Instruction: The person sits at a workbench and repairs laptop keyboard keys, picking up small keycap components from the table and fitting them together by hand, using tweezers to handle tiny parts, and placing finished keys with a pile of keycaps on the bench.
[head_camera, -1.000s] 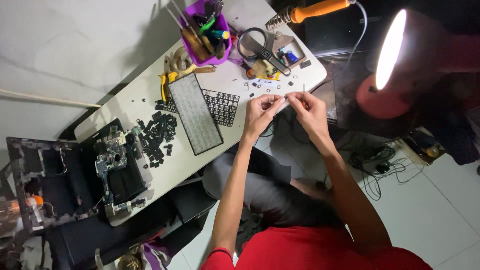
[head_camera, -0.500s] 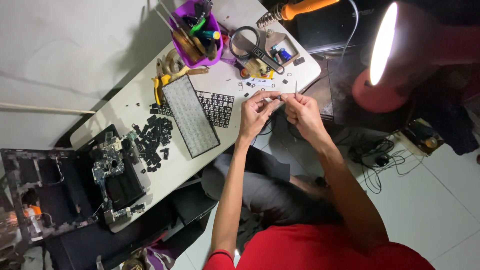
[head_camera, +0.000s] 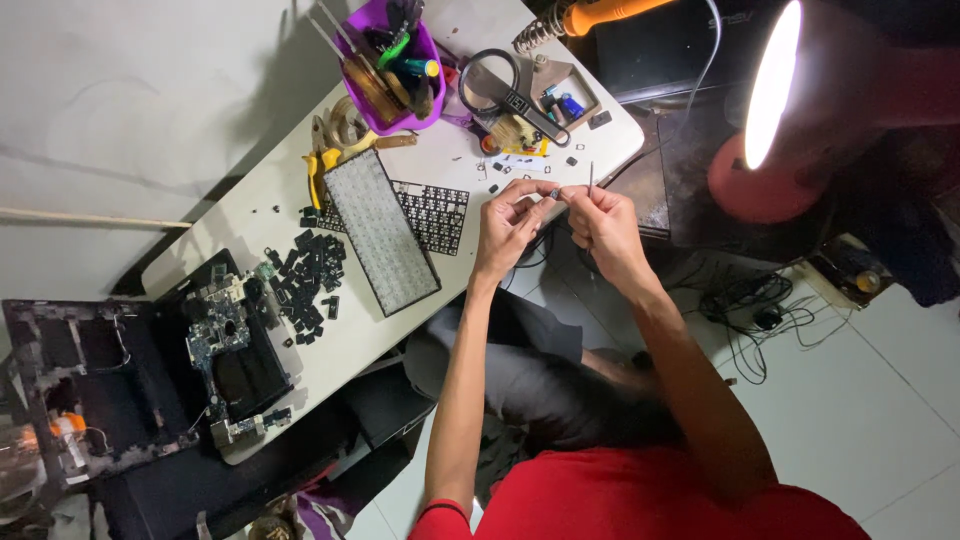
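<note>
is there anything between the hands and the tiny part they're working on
Nothing visible. The left hand and right hand already pinch the tiny part between their fingertips above the table edge; the right also holds a thin tool.

Left hand (head_camera: 508, 222) and right hand (head_camera: 600, 222) meet at the white table (head_camera: 260, 205) edge, pinching a tiny part (head_camera: 556, 195) between fingertips; right also holds a thin tool (head_camera: 591, 176) upright; keyboard plate (head_camera: 381, 231), loose black keycaps (head_camera: 308, 280), purple tool cup (head_camera: 392, 62) to the left; lamp (head_camera: 770, 90) lit on the right.
</note>
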